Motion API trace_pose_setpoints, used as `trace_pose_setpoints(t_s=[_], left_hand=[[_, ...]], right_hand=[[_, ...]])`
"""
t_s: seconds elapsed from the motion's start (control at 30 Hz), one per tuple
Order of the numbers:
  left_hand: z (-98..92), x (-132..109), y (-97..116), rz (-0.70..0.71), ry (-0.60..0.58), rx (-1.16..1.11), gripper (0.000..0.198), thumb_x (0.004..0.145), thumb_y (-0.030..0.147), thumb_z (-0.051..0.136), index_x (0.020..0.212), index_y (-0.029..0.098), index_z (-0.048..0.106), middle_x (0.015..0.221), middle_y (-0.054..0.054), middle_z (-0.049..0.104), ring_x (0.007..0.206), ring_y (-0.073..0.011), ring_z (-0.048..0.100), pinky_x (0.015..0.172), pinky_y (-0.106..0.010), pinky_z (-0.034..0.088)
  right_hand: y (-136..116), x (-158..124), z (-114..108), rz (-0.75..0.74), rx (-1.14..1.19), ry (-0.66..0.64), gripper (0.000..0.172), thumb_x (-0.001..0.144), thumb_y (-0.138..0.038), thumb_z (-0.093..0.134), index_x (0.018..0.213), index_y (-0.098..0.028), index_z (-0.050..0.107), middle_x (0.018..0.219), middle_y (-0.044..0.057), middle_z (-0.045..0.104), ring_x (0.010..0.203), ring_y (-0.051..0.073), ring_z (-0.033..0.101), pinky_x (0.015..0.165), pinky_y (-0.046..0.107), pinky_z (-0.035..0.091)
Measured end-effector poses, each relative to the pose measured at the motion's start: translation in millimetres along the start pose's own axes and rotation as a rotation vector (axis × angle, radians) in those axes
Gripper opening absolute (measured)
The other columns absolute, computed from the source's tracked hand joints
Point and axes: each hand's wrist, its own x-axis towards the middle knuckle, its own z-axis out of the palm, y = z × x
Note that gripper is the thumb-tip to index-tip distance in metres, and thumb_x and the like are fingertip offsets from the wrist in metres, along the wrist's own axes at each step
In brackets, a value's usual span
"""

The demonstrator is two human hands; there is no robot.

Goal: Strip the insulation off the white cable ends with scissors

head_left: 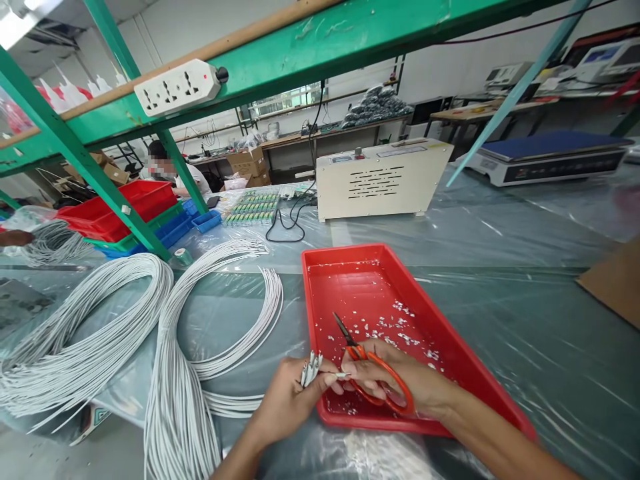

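My left hand (295,397) is closed round a small bunch of white cables (311,370), whose cut ends stick up out of the fist. One cable end points right, between the fingertips of both hands. My right hand (383,373) holds orange-handled scissors (400,387), their dark blades pointing up and away to the left. The fingers of that hand also meet at the single cable end. Both hands are over the near left edge of a red tray (313,320), which has small white scraps (400,323) scattered across its bottom.
Coiled white cables (175,360) lie left of the tray, with another coil (100,293) farther left. Behind stand a beige metal box (380,177), stacked bins (120,210) and a blue-topped scale (550,153). A green frame with a power strip (177,87) crosses above. Another person sits behind the bins.
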Motion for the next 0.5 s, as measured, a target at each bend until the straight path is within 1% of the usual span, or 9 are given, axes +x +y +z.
trace_pose_setpoints(t_s=[0.07,0.17,0.27,0.33,0.4,0.5], left_hand=[[1.1,1.0,-1.3,0.009,0.018,0.005,0.024,0.088,0.023,0.05,0.09,0.016,0.072,0.076,-0.005,0.071,0.072,-0.0178,0.061,0.07,-0.025,0.044],[3.8,2.2,-6.2,-0.003,0.101,0.002,0.027,0.089,0.025,0.048,0.081,0.014,0.072,0.074,-0.006,0.071,0.073,-0.0181,0.061,0.073,-0.026,0.043],[7.1,3.9,-12.8,-0.031,0.192,-0.023,0.021,0.084,0.027,0.055,0.084,0.011,0.069,0.069,-0.006,0.07,0.066,-0.0181,0.061,0.067,-0.027,0.045],[9.2,5.6,-15.4,-0.038,0.246,-0.024,0.02,0.082,0.028,0.058,0.082,0.01,0.067,0.068,-0.007,0.069,0.063,-0.0179,0.06,0.063,-0.026,0.045],[10.6,7.4,-15.5,-0.037,0.289,-0.017,0.021,0.081,0.028,0.059,0.077,0.01,0.068,0.069,-0.007,0.069,0.064,-0.0173,0.059,0.063,-0.025,0.044],[11.4,9.2,-13.8,-0.033,0.305,-0.013,0.021,0.082,0.028,0.058,0.076,0.011,0.069,0.069,-0.006,0.068,0.065,-0.0165,0.057,0.063,-0.024,0.042]], right_hand=[[-0.1,0.8,4.6,-0.029,0.023,0.05,0.031,0.067,-0.041,0.072,0.06,-0.015,0.056,0.044,-0.008,0.042,0.04,0.005,0.032,0.042,0.019,0.025],[-2.0,0.8,11.0,-0.061,0.029,0.154,0.03,0.069,-0.04,0.072,0.061,-0.016,0.055,0.046,-0.008,0.043,0.042,0.005,0.032,0.042,0.019,0.024],[-2.8,1.1,15.3,-0.082,0.014,0.234,0.027,0.07,-0.04,0.07,0.064,-0.017,0.057,0.044,-0.008,0.043,0.041,0.006,0.032,0.042,0.02,0.023],[-1.9,1.8,16.0,-0.092,0.007,0.258,0.026,0.07,-0.04,0.071,0.068,-0.016,0.061,0.044,-0.008,0.042,0.041,0.007,0.032,0.042,0.02,0.023],[-0.1,2.9,14.9,-0.1,0.005,0.271,0.026,0.07,-0.041,0.07,0.07,-0.016,0.063,0.044,-0.008,0.042,0.041,0.007,0.033,0.042,0.02,0.023],[1.9,4.4,11.4,-0.112,0.0,0.266,0.026,0.069,-0.041,0.07,0.069,-0.016,0.064,0.046,-0.007,0.044,0.042,0.007,0.035,0.044,0.02,0.025]])
